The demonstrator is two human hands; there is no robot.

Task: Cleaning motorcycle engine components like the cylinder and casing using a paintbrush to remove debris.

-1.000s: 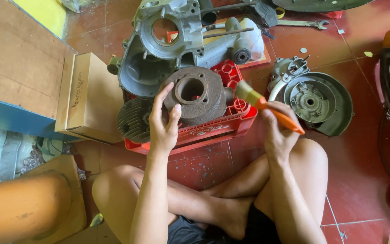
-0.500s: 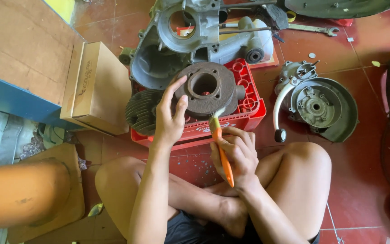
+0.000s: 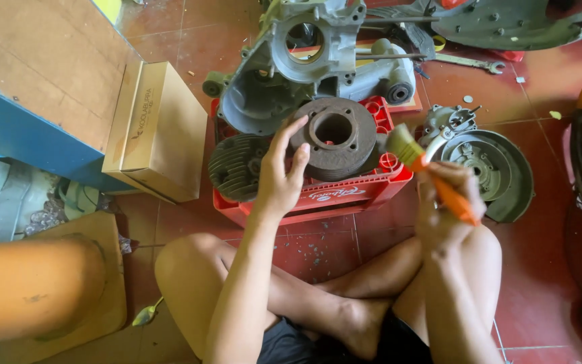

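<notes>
Finned engine cylinder point(image 3: 335, 138), dark grey with a round bore, lies on a red plastic crate point(image 3: 345, 195) on the red tiled floor point(image 3: 540, 269), in front of the seated person's crossed legs. Left hand point(image 3: 281, 175) rests against the cylinder's left edge, fingers spread open over the fins, bracing rather than clasping. Right hand point(image 3: 442, 202) has its fingers closed around the orange handle of a paintbrush point(image 3: 426, 168); pale bristles sit just beside the cylinder's right rim (contact cannot be told). A grey engine casing point(image 3: 291, 74) leans at the crate's far side. To the right lies a round flywheel plate point(image 3: 486, 168). Left of the crate, a tan cardboard box point(image 3: 159, 128). Far right, a wrench point(image 3: 469, 64).
</notes>
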